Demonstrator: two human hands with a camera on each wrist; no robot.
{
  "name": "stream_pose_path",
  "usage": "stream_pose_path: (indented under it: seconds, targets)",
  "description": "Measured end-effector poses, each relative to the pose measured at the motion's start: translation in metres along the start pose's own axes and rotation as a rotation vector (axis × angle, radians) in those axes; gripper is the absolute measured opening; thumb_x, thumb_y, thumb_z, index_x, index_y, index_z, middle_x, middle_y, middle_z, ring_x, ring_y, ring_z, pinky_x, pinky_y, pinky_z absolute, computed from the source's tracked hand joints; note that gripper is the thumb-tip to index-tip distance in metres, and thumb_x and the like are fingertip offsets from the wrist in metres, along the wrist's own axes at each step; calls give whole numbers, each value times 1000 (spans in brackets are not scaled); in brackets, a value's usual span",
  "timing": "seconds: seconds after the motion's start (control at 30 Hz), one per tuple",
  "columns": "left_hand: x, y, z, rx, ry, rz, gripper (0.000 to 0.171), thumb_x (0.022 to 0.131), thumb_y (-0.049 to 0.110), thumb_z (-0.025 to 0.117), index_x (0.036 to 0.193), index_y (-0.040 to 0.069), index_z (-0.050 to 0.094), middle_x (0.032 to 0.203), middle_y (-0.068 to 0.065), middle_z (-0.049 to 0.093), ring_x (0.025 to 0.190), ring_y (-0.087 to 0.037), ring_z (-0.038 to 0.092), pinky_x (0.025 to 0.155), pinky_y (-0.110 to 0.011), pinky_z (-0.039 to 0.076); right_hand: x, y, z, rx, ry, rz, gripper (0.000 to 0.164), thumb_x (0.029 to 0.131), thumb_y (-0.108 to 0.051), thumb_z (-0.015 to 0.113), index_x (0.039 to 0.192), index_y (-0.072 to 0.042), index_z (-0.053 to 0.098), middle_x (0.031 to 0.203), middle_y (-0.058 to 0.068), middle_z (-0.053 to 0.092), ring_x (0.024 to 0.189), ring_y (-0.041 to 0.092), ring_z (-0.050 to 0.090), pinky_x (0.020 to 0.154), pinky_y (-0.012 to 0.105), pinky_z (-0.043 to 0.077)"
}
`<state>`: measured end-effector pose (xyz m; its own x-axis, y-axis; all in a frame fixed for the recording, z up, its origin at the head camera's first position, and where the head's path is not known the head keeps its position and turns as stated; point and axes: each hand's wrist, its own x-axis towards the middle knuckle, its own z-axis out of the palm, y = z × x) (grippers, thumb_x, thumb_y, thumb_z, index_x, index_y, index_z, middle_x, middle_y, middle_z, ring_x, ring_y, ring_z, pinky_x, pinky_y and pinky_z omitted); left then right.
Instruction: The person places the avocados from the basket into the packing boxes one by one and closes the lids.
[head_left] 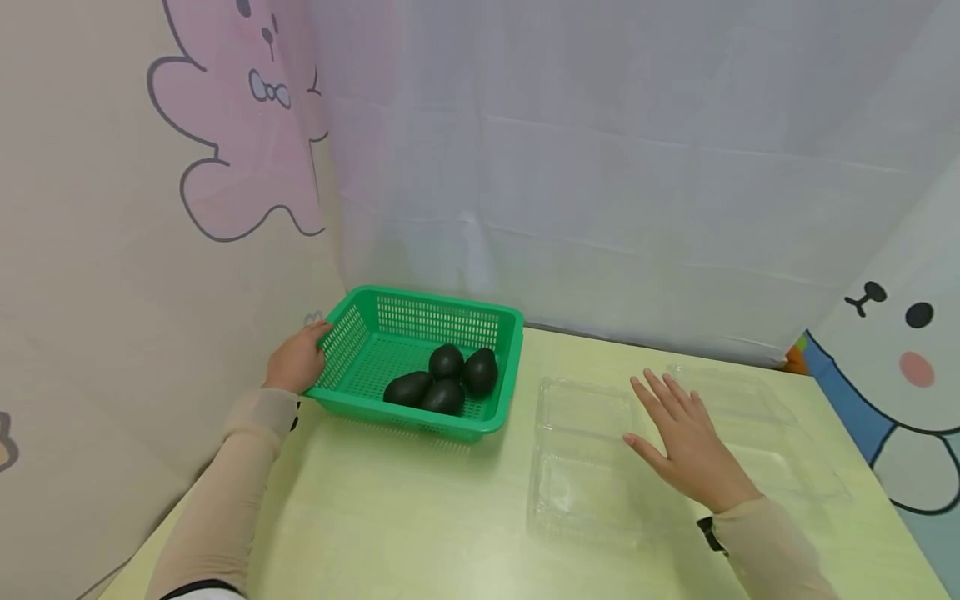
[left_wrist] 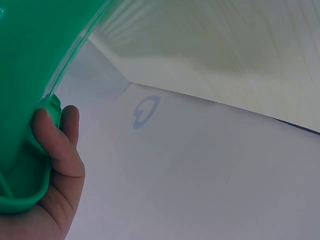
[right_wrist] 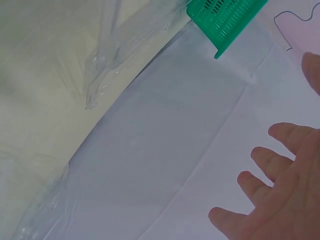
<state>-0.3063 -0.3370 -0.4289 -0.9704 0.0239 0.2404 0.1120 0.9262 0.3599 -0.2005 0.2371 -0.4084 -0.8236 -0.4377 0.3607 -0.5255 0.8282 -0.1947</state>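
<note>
My left hand (head_left: 296, 358) grips the left rim of a green plastic basket (head_left: 431, 302), the thumb over the edge in the left wrist view. That near-left corner of the basket looks lifted a little. Several dark, pear-shaped avocados (head_left: 481, 372) lie together in the basket's right half. On the right, my other hand (head_left: 693, 450) hovers with fingers spread and nothing in them. It overlaps the right side of a clear plastic box (head_left: 585, 492), whose two halves lie unfolded on the table.
A second clear plastic box (head_left: 776, 467) lies further right, partly behind the right hand. The pale yellow table (head_left: 405, 517) meets a white curtain (head_left: 600, 208) along its back edge. A printed cloth (head_left: 150, 275) closes off the left side.
</note>
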Motion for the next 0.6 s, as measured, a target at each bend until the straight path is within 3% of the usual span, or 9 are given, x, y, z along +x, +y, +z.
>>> stream_pose_path:
  seconds: [0.6]
  targets:
    - [-1, 1, 0, -17, -5, -11, 51, 94, -2, 35, 144, 0, 44, 151, -22, 36, 47, -20, 45, 43, -32, 31, 43, -17, 14, 29, -38, -61, 72, 94, -41, 60, 153, -10, 31, 158, 15, 24, 145, 37, 15, 111, 63, 10]
